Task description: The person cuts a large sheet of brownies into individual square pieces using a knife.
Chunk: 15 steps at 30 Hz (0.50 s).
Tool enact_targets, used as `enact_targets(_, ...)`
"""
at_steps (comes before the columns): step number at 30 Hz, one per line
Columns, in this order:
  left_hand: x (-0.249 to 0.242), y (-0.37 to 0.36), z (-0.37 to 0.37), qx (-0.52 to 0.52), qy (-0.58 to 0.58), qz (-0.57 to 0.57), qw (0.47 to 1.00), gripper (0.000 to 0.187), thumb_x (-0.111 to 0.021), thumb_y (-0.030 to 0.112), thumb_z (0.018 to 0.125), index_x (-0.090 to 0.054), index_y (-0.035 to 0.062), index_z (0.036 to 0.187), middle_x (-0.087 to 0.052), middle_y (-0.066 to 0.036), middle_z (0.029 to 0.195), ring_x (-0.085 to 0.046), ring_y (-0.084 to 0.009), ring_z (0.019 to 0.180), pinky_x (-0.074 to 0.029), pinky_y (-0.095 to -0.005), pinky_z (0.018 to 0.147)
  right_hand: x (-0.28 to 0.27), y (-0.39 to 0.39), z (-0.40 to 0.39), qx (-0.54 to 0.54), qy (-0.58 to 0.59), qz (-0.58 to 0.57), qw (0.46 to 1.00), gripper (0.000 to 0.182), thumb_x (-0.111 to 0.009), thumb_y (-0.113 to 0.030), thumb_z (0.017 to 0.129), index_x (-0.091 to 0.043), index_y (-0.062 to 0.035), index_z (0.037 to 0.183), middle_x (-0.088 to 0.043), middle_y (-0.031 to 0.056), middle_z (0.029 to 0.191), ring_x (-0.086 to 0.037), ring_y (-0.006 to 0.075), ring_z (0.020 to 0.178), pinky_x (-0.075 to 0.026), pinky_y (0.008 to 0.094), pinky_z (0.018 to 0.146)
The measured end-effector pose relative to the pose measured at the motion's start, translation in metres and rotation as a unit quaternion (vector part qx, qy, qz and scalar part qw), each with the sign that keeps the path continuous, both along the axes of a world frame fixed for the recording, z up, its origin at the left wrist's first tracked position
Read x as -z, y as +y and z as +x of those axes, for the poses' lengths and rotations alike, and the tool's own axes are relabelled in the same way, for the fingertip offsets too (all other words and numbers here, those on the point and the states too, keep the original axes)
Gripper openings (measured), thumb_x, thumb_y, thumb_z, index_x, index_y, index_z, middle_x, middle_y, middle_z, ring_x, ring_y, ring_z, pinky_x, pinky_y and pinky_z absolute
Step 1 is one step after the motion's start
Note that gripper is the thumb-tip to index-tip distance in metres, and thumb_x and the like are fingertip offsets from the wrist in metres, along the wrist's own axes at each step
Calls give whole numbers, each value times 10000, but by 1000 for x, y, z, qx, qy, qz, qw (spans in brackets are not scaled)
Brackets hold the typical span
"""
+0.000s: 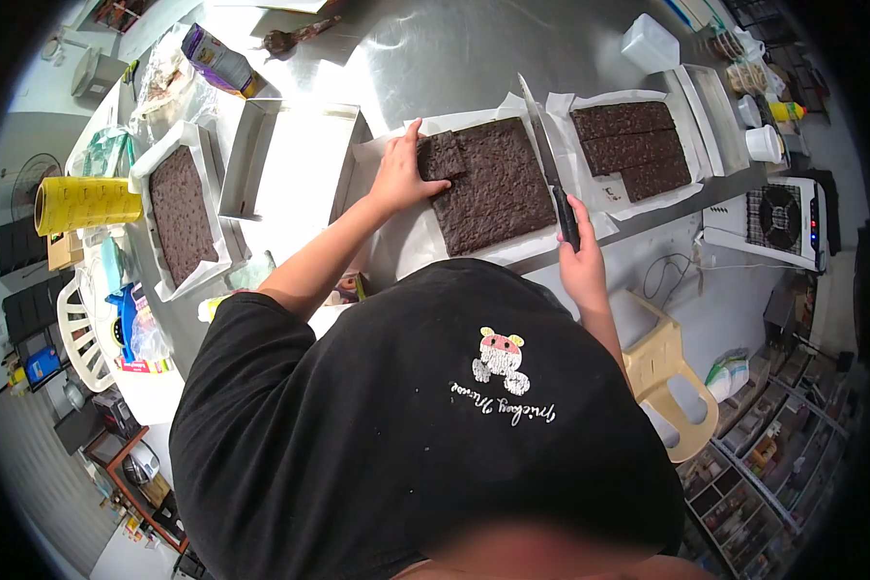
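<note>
A large dark brownie slab (498, 188) lies on white baking paper at the table's front edge. Over its far left corner sits a smaller brownie piece (441, 155), held between the thumb and fingers of my left hand (401, 172). My right hand (580, 246) is closed round the black handle of a long knife (543, 135). Its blade points away from me, along the slab's right side. Further right, a second brownie slab (633, 145) on paper shows cut lines, and its near left corner is absent.
Left of me are an empty metal baking pan (246, 159) and a paper-lined pan of brownie (181, 213). A yellow roll (87, 205) and purple bag (220, 60) stand beyond. On the right are a metal pan (710, 121), a white tub (651, 43) and a beige chair (662, 362).
</note>
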State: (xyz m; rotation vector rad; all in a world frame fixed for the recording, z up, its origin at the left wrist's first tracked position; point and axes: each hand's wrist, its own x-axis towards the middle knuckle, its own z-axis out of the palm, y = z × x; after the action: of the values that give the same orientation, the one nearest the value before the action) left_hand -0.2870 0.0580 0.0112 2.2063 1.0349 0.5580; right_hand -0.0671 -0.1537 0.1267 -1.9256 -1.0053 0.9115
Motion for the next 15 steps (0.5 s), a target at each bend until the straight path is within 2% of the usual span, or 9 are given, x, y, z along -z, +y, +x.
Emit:
enact_targets(5,-1,-2,1,-10,10,-6,1000,1144,-838,320,578,-134,19,1427,-471,-189,1244,-399,-375,1181,-307,-440,1037,0,2,-1,-13,8,-24,1000,617,-408,70,809,-380,-148,1386,-532,116,1227,-529,149,829,-444,267,804)
enact_targets(8,-1,-5,-4,-21,-11,-10,1000,1146,-836,337,584,-131,22,1431,-460,-203,1267,-376,-370,1218,-303,-437,1049,10,0,-1,-46,8,35,998,618,-406,67,807,-381,-144,1388,-548,111,1185,-528,147,811,-447,261,776)
enact_targets(10,-2,-11,-10,-33,-36,-10,999,1150,-841,338,585,-129,18,1430,-450,-209,1283,-359,-368,1240,-299,-440,1054,14,-4,1,-87,3,5,996,625,-411,55,802,-390,-162,1387,-575,102,1067,-530,149,786,-448,260,736)
enact_targets(11,-3,-16,-14,-69,-44,-40,996,1120,-833,314,610,-128,15,1427,-459,-214,1279,-390,-360,1223,-325,-432,1040,14,-4,0,-92,2,4,996,625,-411,55,802,-390,-162,1387,-575,102,1067,-530,149,786,-448,260,736)
enact_targets(13,-2,-26,-21,-110,-53,-70,990,1090,-825,290,634,-127,11,1424,-467,-219,1274,-421,-351,1206,-352,-424,1027,13,-6,-3,-103,4,-74,992,629,-423,42,796,-400,-186,1382,-575,98,956,-530,151,768,-445,261,704)
enact_targets(15,6,-36,-25,-128,-133,-140,973,983,-784,193,706,-131,23,1421,-497,-202,1251,-514,-309,1108,-414,-390,968,27,-9,-3,-125,-7,-55,991,631,-435,31,793,-401,-203,1378,-566,106,910,-548,175,785,-445,276,716)
